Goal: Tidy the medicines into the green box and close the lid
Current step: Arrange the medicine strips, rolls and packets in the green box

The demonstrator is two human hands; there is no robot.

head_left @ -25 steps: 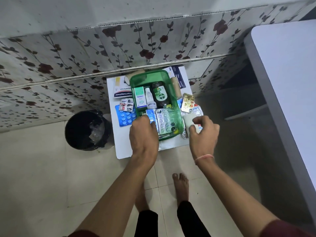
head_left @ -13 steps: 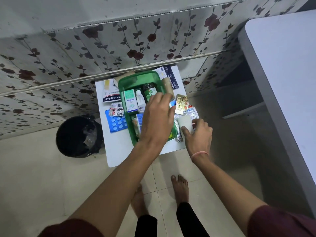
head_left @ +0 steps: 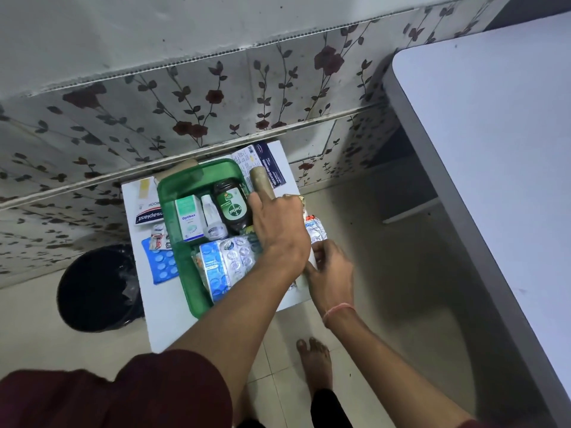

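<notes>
On a small white table (head_left: 160, 316) against the flowered wall, the open green plastic box (head_left: 173, 208) is seen with its long axis running away from the person. The left hand (head_left: 279, 225) is reached across the box's right rim, its fingers curled over foil medicine strips (head_left: 315, 231) lying just beside that rim; whether one is gripped cannot be told. The right hand (head_left: 332, 270), nearer the body, is closed on something white, mostly hidden. The loose strips lie right of the box, so they are judged due to be moved leftward. Inside, "Dettol" is read on a dark bottle (head_left: 231, 208) and "Optibex" on a white carton (head_left: 190, 219). Left of the box lie a partly legible "Hansaplast" pack (head_left: 148, 216) and a blue blister sheet (head_left: 162, 264).
</notes>
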